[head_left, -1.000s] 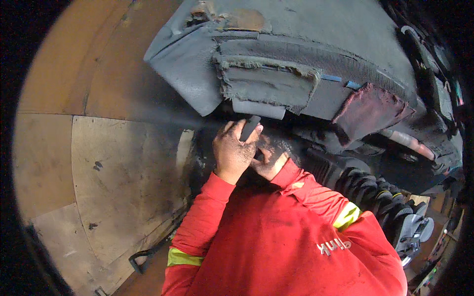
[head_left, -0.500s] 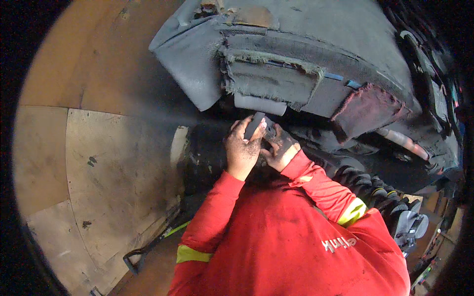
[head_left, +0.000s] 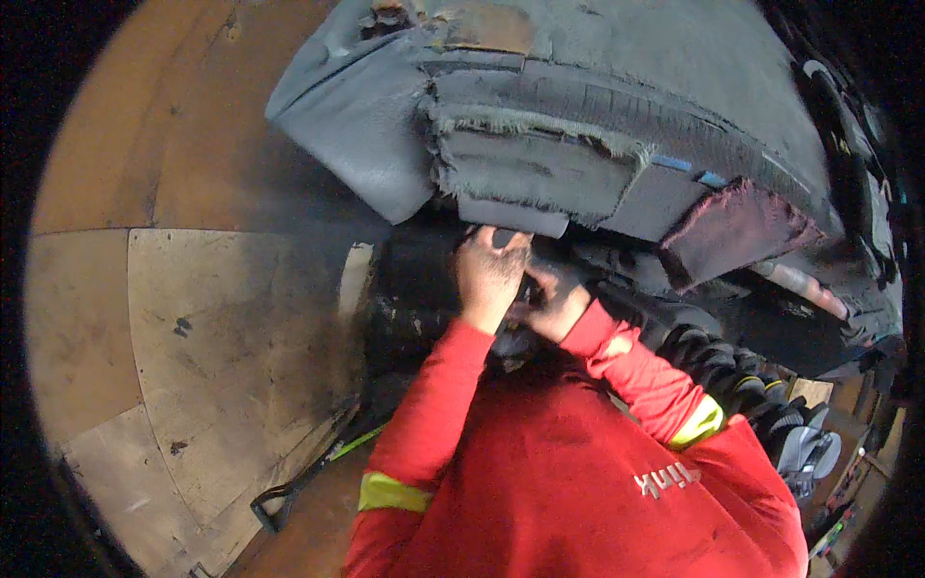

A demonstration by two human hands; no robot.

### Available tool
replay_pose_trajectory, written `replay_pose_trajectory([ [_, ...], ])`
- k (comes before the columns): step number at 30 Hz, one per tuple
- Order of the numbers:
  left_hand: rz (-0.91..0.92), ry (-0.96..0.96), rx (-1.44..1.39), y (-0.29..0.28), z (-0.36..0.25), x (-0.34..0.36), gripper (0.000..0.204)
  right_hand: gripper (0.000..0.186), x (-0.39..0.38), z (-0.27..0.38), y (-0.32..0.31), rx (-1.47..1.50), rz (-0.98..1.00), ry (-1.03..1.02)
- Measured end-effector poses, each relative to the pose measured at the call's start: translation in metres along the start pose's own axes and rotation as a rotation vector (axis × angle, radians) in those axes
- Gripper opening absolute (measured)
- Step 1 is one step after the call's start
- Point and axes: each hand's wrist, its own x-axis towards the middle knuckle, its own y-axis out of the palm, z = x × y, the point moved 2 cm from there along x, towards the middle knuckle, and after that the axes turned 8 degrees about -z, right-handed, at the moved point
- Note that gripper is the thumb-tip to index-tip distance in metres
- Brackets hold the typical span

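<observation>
Left fingers (head_left: 476,249) curled round a dark piece (head_left: 502,238), right fingers (head_left: 542,279) blurred, grip unclear, ragged dusty cloth (head_left: 535,169) ahead, wooden panels (head_left: 241,318) leftward

The right hand (head_left: 557,308) is blurred. The left hand (head_left: 489,279) hides most of a dark piece (head_left: 502,238). The lower edge cuts off the red shirt (head_left: 540,462).

The right hand (head_left: 554,306) is just to the right of the left hand (head_left: 489,279). Ahead of both hands there is a cloth piece (head_left: 540,169). Wooden panels (head_left: 241,328) are to their left, and footwear (head_left: 798,448) is to their right.
</observation>
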Motion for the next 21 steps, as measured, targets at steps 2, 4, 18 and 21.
replay_pose_trajectory([
  [2, 0.004, -0.022, -0.031, 0.002, 0.006, -0.007, 0.029, 0.076, 0.001, 0.000, -0.006, -0.377, 0.025, 0.019],
  [4, 0.044, -0.092, -0.279, -0.004, 0.011, -0.018, 0.027, 0.073, -0.006, 0.006, -0.012, -0.659, 0.022, -0.046],
  [18, 0.132, 0.142, 0.039, -0.044, -0.011, -0.017, 0.039, 0.061, -0.010, 0.001, 0.023, -0.534, -0.248, -0.242],
  [21, 0.164, 0.104, 0.104, -0.037, -0.009, -0.012, 0.039, 0.061, -0.011, -0.002, 0.021, -0.461, -0.154, -0.144],
])
